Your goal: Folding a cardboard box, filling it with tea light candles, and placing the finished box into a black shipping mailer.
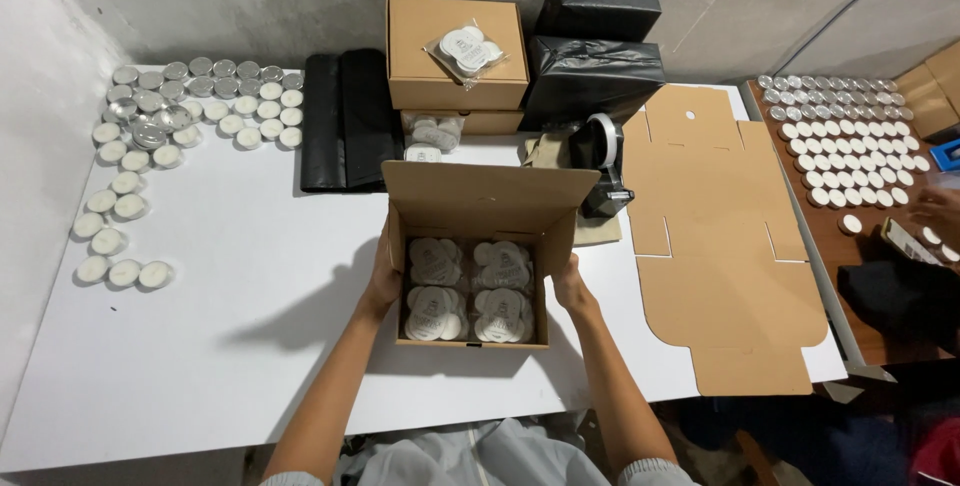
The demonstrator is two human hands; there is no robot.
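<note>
An open brown cardboard box (487,208) sits on the white table (230,276) in front of me, its lid standing up at the back. Inside lie several clear packets of white tealight candles (470,290), stacked in rows. My left hand (383,281) presses against the box's left wall. My right hand (569,284) grips the right wall. Both hands hold the box from its sides.
Loose tealights (170,126) lie at the table's far left. A flat unfolded carton (720,236) lies to the right, a tape dispenser (604,171) behind the box. Closed cartons (455,61) and black wrapped parcels (590,71) stand at the back. Another person's hand (940,208) works by tealights at far right.
</note>
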